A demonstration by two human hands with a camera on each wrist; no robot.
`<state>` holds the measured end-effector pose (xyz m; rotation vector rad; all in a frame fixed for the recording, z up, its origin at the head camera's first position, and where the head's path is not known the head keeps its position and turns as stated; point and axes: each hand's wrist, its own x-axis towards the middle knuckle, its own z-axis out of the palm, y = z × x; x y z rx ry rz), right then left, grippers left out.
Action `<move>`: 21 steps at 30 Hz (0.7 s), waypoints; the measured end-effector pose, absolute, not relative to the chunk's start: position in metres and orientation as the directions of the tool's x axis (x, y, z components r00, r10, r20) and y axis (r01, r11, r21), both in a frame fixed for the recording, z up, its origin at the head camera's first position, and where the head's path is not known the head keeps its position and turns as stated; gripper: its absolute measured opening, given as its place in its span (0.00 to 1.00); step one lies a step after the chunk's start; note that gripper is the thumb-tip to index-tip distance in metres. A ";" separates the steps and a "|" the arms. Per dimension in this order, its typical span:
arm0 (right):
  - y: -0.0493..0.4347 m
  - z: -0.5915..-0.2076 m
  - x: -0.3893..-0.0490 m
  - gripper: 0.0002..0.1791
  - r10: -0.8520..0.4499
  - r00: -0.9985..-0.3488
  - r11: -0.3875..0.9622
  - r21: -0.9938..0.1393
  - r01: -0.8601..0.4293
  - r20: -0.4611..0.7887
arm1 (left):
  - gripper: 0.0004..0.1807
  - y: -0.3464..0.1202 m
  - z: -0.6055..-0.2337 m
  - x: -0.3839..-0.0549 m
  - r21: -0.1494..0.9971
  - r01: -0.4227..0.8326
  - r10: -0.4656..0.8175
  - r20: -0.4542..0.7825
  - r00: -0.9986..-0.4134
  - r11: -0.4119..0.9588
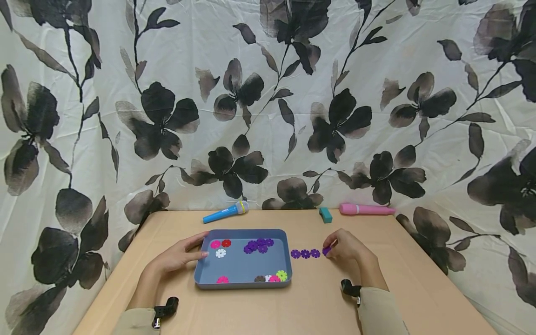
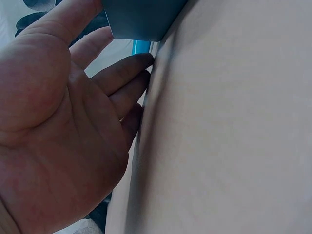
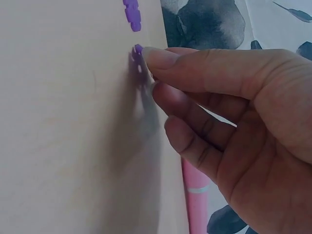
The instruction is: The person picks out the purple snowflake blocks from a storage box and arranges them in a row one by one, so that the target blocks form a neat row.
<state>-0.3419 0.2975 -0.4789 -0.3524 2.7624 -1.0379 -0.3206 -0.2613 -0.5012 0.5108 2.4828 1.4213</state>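
Observation:
My right hand [image 1: 345,246] pinches a purple flower-shaped disc [image 1: 326,251] between thumb and fingertips, low over the table. In the right wrist view, only an edge of this disc [image 3: 139,48] shows past the thumb. To its left, three purple discs [image 1: 305,253] lie in a row beside the tray. My left hand [image 1: 177,253] is at the left side of the blue-grey tray [image 1: 243,285], thumb on the rim and index finger by the far corner, fingers extended. Inside the tray, several purple discs [image 1: 257,245] cluster near the far side, with pink, red and white ones [image 1: 220,253] at left.
More discs, including a green one [image 1: 282,275], lie along the tray's near side. At the table's far edge are a blue toy microphone [image 1: 225,212], a teal block [image 1: 325,215] and a pink stick-shaped object [image 1: 366,209]. A floral cloth [image 1: 268,116] hangs behind.

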 end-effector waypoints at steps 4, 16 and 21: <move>0.297 -0.481 -0.342 0.12 -0.282 -0.957 0.728 -0.665 -0.165 -0.071 | 0.44 -0.262 -0.502 -0.321 0.862 0.187 0.414 -0.028 -0.910 0.470; 0.293 -0.480 -0.341 0.12 -0.302 -0.950 0.721 -0.671 -0.172 -0.080 | 0.44 -0.263 -0.504 -0.322 0.862 0.187 0.411 -0.027 -0.911 0.470; 0.290 -0.476 -0.343 0.10 -0.235 -0.972 0.708 -0.687 -0.164 -0.011 | 0.43 -0.263 -0.503 -0.322 0.861 0.189 0.410 -0.025 -0.912 0.473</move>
